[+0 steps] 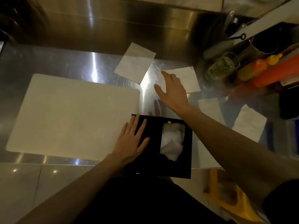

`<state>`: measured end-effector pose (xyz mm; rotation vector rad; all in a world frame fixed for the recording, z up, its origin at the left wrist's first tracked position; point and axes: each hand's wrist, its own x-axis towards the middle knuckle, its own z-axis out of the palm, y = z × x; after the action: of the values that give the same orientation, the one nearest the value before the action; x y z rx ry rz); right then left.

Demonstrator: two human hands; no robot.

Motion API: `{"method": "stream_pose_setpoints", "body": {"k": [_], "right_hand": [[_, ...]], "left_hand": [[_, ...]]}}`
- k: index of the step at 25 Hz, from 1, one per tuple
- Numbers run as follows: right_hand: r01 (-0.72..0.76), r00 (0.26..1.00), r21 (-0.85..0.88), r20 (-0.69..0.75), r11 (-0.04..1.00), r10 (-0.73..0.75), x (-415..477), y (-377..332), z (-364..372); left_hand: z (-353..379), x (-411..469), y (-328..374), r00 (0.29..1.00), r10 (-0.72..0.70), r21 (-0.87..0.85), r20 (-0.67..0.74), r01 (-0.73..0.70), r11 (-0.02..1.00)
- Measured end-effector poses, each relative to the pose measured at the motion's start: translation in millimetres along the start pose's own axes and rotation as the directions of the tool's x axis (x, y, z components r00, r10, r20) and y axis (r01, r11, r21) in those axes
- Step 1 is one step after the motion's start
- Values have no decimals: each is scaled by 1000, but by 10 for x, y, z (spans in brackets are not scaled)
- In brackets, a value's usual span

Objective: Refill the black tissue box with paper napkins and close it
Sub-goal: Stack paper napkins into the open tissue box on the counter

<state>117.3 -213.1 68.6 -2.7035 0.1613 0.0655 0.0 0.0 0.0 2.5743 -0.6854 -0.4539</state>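
Observation:
The black tissue box (171, 167) sits at the near edge of the steel counter, with white crumpled paper (172, 141) showing in its open top. My left hand (131, 141) lies flat on the box's left side, fingers spread. My right hand (172, 90) reaches out over the counter, fingers apart, resting on the left edge of a flat white napkin (189, 78). Another napkin (135, 63) lies farther left. Two more napkins (210, 107) (250, 122) lie to the right, partly hidden by my right forearm.
A large white cutting board (72, 115) covers the counter to the left. At the right stand a glass jar (224, 66), orange and yellow squeeze bottles (265, 70) and dark containers (289, 104). A yellow object (229, 196) lies below the counter edge.

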Motion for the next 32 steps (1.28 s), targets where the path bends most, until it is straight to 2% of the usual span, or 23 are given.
{"method": "stream_pose_setpoints", "body": {"k": [6, 9, 13, 18, 23, 26, 32], "right_hand": [[-11, 989, -86, 149, 996, 24, 570, -61, 462], [1, 993, -34, 119, 999, 3, 931, -114, 619], [61, 992, -101, 116, 993, -50, 1374, -179, 856], [143, 985, -170, 123, 975, -123, 1606, -200, 975], [223, 971, -135, 120, 965, -208, 1738, -127, 927], [305, 941, -115, 188, 945, -280, 1778, -93, 836], [429, 821, -99, 457, 898, -342, 1850, 4, 638]], "left_hand": [[176, -31, 63, 999, -34, 54, 22, 33, 998], [212, -73, 140, 998, -65, 94, 10, 64, 994], [216, -52, 243, 999, -52, 134, -13, 53, 990], [231, -57, 214, 998, -59, 103, -17, 60, 993], [228, -45, 221, 998, -58, 105, -19, 60, 993], [231, -49, 205, 998, -65, 119, -15, 66, 991], [240, -51, 227, 997, -64, 132, -38, 68, 989]]}}
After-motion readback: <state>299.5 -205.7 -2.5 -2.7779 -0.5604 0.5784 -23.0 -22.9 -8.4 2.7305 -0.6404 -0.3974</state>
